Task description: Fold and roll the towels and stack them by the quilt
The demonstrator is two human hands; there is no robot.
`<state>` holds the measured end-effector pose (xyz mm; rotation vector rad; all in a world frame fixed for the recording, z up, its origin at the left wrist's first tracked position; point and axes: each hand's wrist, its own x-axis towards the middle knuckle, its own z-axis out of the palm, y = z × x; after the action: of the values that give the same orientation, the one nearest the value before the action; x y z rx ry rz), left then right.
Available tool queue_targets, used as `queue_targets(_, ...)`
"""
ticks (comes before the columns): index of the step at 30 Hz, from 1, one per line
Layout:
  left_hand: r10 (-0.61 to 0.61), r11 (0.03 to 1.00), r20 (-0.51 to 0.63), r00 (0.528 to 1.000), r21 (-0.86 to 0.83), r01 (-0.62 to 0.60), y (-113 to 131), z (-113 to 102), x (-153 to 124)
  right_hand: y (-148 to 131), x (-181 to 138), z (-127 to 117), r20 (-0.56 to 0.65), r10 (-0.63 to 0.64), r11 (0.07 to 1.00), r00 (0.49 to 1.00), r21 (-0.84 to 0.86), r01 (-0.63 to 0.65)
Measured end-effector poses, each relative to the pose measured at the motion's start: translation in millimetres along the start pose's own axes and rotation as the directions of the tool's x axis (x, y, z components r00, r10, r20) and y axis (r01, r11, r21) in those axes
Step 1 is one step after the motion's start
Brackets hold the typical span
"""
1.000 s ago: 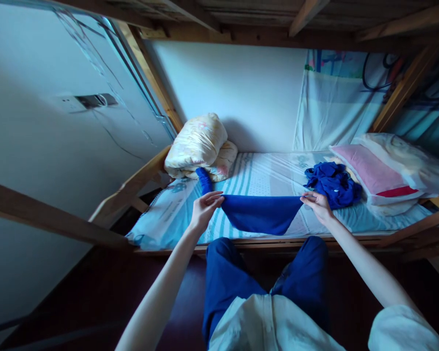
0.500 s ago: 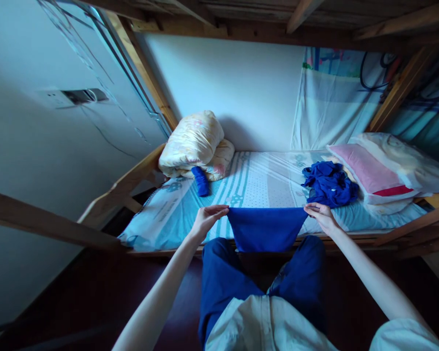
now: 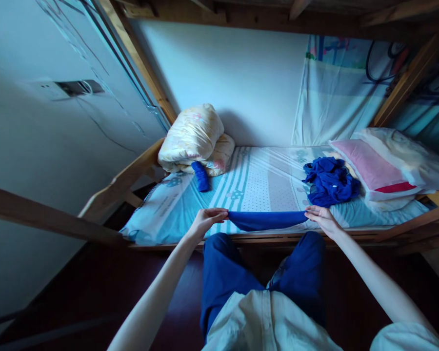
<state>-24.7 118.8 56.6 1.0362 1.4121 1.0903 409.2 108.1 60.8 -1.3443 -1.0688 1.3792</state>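
Observation:
A blue cloth (image 3: 267, 220) is stretched level between my two hands, just above the bed's front edge. My left hand (image 3: 209, 218) pinches its left end and my right hand (image 3: 321, 215) pinches its right end. Only a narrow strip of the cloth shows, bowed along its lower edge. Beyond my right hand, a crumpled heap of blue cloth (image 3: 331, 181) lies on the mattress. A rolled or folded blue cloth (image 3: 200, 176) rests farther left, against the bedding.
The bed (image 3: 270, 187) has a patterned sheet. A folded cream quilt (image 3: 192, 134) sits at its left end, a pink pillow (image 3: 369, 161) at its right. Wooden rails (image 3: 51, 217) edge the bunk, and the upper bunk's beam (image 3: 256, 30) runs overhead. A wall socket (image 3: 51, 90) with cables is at left.
The blue cloth hung down as a broad panel and now shows only as a narrow strip. Both hands keep their pinch at its ends. The view has tilted slightly downward.

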Motion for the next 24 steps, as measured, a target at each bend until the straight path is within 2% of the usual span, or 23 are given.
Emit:
queue_targets(7,0.005,0.999,-0.004,1.000,-0.032,-0.005,-16,-1,17,7,21,0,0.016,0.006,1.000,1.000,-0.014,-0.005)
queue_targets(11,0.011,0.998,-0.015,1.000,-0.065,-0.012,-10,10,47,9,60,12,-0.016,-0.011,0.999,1.000,-0.037,0.011)
queue_targets(14,0.024,0.998,-0.082,0.996,-0.063,-0.029,7,21,82,-1,103,29,-0.091,-0.031,0.998,0.995,-0.064,0.025)
queue_targets(17,0.117,0.991,-0.176,0.977,-0.036,-0.125,33,29,117,-23,144,48,-0.172,-0.144,0.986,0.974,-0.108,0.127)
queue_targets(20,0.285,0.955,-0.255,0.924,-0.010,-0.297,54,29,141,-44,172,60,-0.190,-0.336,0.940,0.923,-0.134,0.314)
queue_targets(22,0.379,0.921,-0.294,0.878,0.028,-0.388,58,25,149,-49,180,64,-0.195,-0.435,0.899,0.879,-0.149,0.411)
queue_targets(24,0.423,0.903,-0.312,0.851,0.071,-0.423,50,22,151,-41,183,64,-0.195,-0.485,0.872,0.852,-0.181,0.455)
